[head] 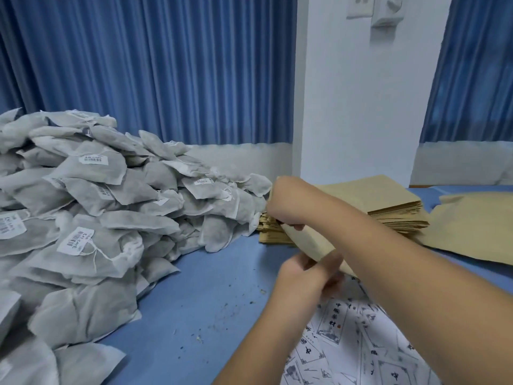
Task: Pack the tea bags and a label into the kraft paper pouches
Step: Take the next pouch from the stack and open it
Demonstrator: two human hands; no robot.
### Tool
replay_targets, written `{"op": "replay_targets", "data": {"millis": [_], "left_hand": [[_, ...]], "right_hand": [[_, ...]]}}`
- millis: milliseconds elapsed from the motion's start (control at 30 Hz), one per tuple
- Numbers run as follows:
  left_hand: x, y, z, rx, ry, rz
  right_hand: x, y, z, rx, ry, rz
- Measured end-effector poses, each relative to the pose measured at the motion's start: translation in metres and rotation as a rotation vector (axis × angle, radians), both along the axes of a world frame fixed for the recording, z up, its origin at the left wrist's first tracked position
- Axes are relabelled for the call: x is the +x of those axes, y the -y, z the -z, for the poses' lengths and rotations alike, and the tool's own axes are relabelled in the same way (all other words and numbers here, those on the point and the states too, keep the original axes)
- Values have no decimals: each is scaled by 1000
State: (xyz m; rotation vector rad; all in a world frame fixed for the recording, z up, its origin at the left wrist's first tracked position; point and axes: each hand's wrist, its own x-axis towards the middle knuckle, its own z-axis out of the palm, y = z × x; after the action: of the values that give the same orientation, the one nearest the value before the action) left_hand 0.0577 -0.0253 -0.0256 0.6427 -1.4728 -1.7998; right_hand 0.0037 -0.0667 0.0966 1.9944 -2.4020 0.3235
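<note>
Both hands grip one kraft pouch — right hand closed on its upper end, left hand pinching the lower. Its long axis slants from upper left to lower right, above the labels.

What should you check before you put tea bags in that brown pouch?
1. Kraft pouch held by both hands: ok, right hand at its top, left hand at its lower end.
2. Pouch mouth open: cannot tell, hands hide it.
3. Tea bags within reach: ok, piled on the left.
4. Labels ready: ok, printed sheets lie below the hands.
5. Spare pouches: ok, stacked behind.
</note>
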Motion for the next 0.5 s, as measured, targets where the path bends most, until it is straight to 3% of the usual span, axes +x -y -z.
{"op": "replay_targets", "data": {"millis": [200,367,500], "left_hand": [[7,16,1,157,-189,-190],[16,30,1,235,-371,-266],[17,31,2,287,-396,-220]], "right_hand": [[2,-11,16,-136,332,-153],[-22,-36,26,49,144,-314],[-39,-45,31,194,172,-394]]}}
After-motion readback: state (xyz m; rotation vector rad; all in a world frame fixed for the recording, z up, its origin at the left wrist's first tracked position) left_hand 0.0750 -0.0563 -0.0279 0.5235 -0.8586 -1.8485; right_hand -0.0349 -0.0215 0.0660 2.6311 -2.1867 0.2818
